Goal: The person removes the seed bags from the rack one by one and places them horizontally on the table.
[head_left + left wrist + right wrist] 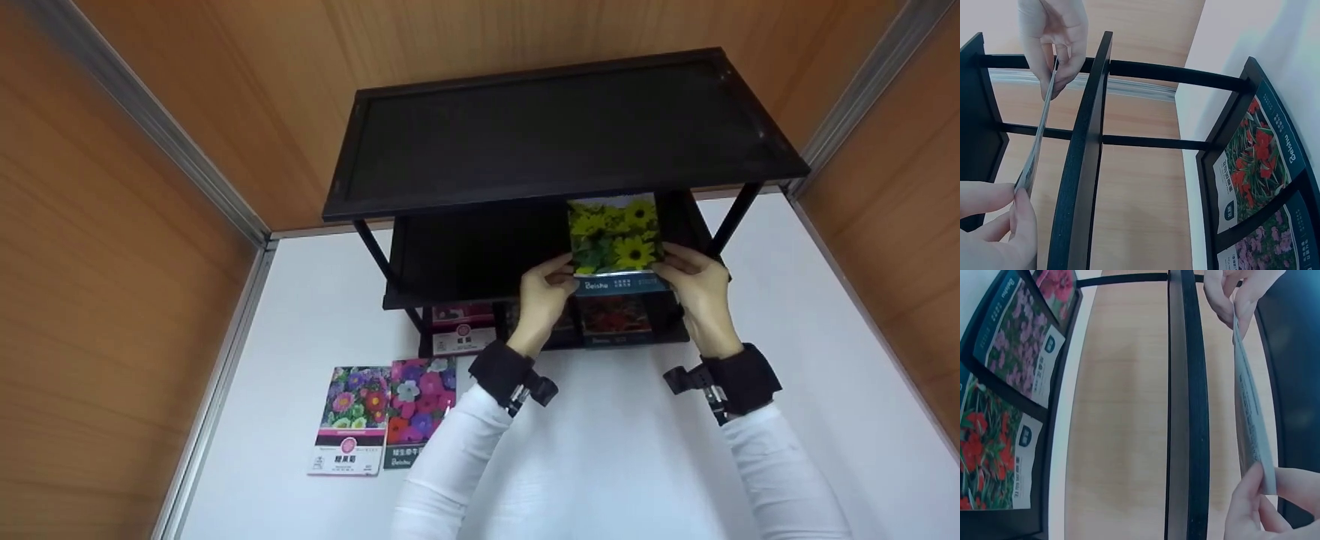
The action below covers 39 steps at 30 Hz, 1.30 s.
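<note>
Wood-panelled walls (90, 300) on three sides, white table (600, 465), black tiered rack on it. Yellow-flower packet (615, 240) sits directly between the two hands, above the middle shelf (472, 255) and under the top shelf (555, 142), right of centre. Wrist views show it edge-on, apart from the middle shelf. Long axis looks to run front to back, teal label end toward the person, near the shelf's front edge. Neither hand nearer: left hand (544, 300) pinches the left edge, right hand (697, 292) the right edge, thumb and fingers on each.

Lower shelf (1224, 239) carries a red-flower packet (1264, 152), a purple-flower packet (1266, 244) and, toward its left end, a magenta-flower packet (463, 330). Table, left of the rack's front left corner: daisy packet (349, 420) just beside petunia packet (420, 405), partly covered by the left sleeve (457, 465).
</note>
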Each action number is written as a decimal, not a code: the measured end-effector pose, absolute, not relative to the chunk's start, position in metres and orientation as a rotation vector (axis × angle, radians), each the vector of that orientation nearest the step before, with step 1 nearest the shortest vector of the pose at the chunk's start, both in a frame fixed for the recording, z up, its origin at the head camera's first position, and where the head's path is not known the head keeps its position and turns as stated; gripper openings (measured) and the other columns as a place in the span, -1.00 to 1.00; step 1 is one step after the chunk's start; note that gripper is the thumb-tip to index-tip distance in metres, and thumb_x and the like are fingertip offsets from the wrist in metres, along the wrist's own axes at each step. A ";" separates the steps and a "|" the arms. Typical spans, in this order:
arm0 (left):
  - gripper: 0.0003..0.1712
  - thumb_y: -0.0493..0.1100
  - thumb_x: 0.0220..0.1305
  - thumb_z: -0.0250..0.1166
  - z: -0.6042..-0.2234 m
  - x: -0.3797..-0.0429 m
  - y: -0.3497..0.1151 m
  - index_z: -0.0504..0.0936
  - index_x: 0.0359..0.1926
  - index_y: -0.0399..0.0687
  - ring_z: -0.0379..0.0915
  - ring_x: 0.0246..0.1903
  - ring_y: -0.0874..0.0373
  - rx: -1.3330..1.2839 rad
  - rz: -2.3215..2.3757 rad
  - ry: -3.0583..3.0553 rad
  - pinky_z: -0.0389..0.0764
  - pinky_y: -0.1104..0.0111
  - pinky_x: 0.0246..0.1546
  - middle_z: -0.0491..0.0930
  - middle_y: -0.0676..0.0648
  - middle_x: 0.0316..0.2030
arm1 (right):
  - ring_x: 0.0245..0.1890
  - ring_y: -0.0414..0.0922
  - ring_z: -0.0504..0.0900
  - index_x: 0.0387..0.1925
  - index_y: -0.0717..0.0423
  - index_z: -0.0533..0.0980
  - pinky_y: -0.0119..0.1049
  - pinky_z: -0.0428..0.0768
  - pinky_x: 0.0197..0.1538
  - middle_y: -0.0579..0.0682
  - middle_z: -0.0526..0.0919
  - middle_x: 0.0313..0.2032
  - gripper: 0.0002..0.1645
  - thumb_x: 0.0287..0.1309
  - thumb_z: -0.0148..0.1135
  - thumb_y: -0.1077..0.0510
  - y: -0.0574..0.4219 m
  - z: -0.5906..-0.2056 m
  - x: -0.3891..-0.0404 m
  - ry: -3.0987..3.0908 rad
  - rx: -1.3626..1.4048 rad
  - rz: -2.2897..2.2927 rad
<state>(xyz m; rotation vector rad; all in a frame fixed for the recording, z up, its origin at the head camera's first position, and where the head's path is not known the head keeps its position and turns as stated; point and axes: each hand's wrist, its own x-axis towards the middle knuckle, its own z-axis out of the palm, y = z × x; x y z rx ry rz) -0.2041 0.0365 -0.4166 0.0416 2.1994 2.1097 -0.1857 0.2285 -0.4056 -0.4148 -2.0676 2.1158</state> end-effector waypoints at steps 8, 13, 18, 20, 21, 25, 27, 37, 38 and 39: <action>-0.57 -0.46 0.07 0.11 -0.422 -0.191 0.029 0.46 0.03 -0.30 0.45 -0.28 0.17 0.037 2.168 2.166 0.48 0.45 -0.28 0.50 -0.13 -0.25 | -0.30 -0.29 0.50 0.06 0.41 0.34 -0.56 0.47 -0.28 -0.10 0.50 -0.28 -0.48 -0.01 0.17 0.36 0.220 -0.406 -0.177 -2.025 -0.444 2.164; -0.57 -0.47 0.04 0.12 -0.425 -0.183 0.023 0.47 0.02 -0.34 0.46 -0.28 0.15 0.065 2.200 2.199 0.47 0.47 -0.33 0.50 -0.15 -0.25 | -0.28 -0.27 0.49 0.03 0.39 0.37 -0.55 0.47 -0.25 -0.08 0.50 -0.29 -0.50 -0.02 0.17 0.38 0.214 -0.407 -0.171 -1.989 -0.464 2.187; -0.56 -0.48 0.02 0.12 -0.427 -0.174 0.018 0.46 0.01 -0.37 0.47 -0.26 0.07 0.083 2.236 2.202 0.49 0.45 -0.32 0.49 -0.19 -0.25 | -0.26 -0.26 0.49 0.03 0.37 0.38 -0.54 0.47 -0.22 -0.08 0.50 -0.28 -0.52 -0.02 0.16 0.38 0.208 -0.409 -0.165 -1.986 -0.508 2.185; -0.56 -0.48 0.01 0.12 -0.428 -0.171 0.016 0.46 0.01 -0.38 0.47 -0.26 0.06 0.078 2.252 2.192 0.50 0.44 -0.29 0.48 -0.20 -0.26 | -0.25 -0.26 0.48 0.03 0.36 0.38 -0.54 0.46 -0.21 -0.09 0.50 -0.27 -0.51 -0.02 0.17 0.37 0.205 -0.410 -0.163 -2.006 -0.530 2.169; -0.56 -0.49 0.01 0.12 -0.428 -0.170 0.016 0.47 0.00 -0.38 0.47 -0.26 0.06 0.073 2.258 2.189 0.50 0.44 -0.27 0.48 -0.19 -0.26 | -0.24 -0.26 0.48 0.03 0.35 0.38 -0.54 0.46 -0.21 -0.09 0.50 -0.27 -0.51 -0.02 0.17 0.37 0.204 -0.410 -0.162 -2.014 -0.537 2.162; -0.56 -0.50 -0.01 0.12 -0.431 -0.163 0.013 0.47 -0.01 -0.40 0.47 -0.27 0.06 0.060 2.285 2.186 0.50 0.43 -0.25 0.48 -0.19 -0.28 | -0.24 -0.26 0.47 0.04 0.33 0.38 -0.54 0.46 -0.20 -0.08 0.49 -0.24 -0.52 0.00 0.16 0.35 0.200 -0.412 -0.156 -2.031 -0.550 2.153; -0.57 -0.50 -0.01 0.13 -0.433 -0.160 0.012 0.47 -0.02 -0.40 0.47 -0.27 0.06 0.053 2.291 2.192 0.50 0.42 -0.24 0.48 -0.19 -0.28 | -0.24 -0.26 0.48 0.04 0.32 0.38 -0.54 0.46 -0.20 -0.07 0.48 -0.24 -0.52 0.01 0.15 0.36 0.198 -0.413 -0.152 -2.035 -0.552 2.152; -0.58 -0.50 0.03 0.14 -0.428 -0.140 0.004 0.46 -0.01 -0.40 0.44 -0.25 0.02 0.047 2.289 2.201 0.48 0.41 -0.19 0.47 -0.20 -0.26 | -0.28 -0.26 0.50 0.03 0.33 0.38 -0.53 0.47 -0.20 -0.10 0.50 -0.28 -0.52 -0.01 0.16 0.38 0.189 -0.416 -0.137 -1.982 -0.566 2.195; -0.59 -0.51 0.03 0.14 -0.425 -0.137 0.003 0.46 -0.01 -0.42 0.44 -0.25 0.00 0.052 2.280 2.213 0.48 0.41 -0.19 0.47 -0.21 -0.26 | -0.29 -0.26 0.50 0.03 0.33 0.38 -0.53 0.47 -0.21 -0.11 0.51 -0.29 -0.52 -0.01 0.17 0.38 0.189 -0.417 -0.135 -1.976 -0.569 2.200; -0.59 -0.51 0.03 0.13 -0.423 -0.134 0.002 0.46 -0.01 -0.43 0.44 -0.25 -0.01 0.056 2.270 2.229 0.48 0.41 -0.20 0.47 -0.22 -0.26 | -0.30 -0.26 0.50 0.03 0.33 0.38 -0.53 0.47 -0.21 -0.11 0.51 -0.30 -0.52 -0.02 0.17 0.38 0.188 -0.418 -0.134 -1.973 -0.572 2.204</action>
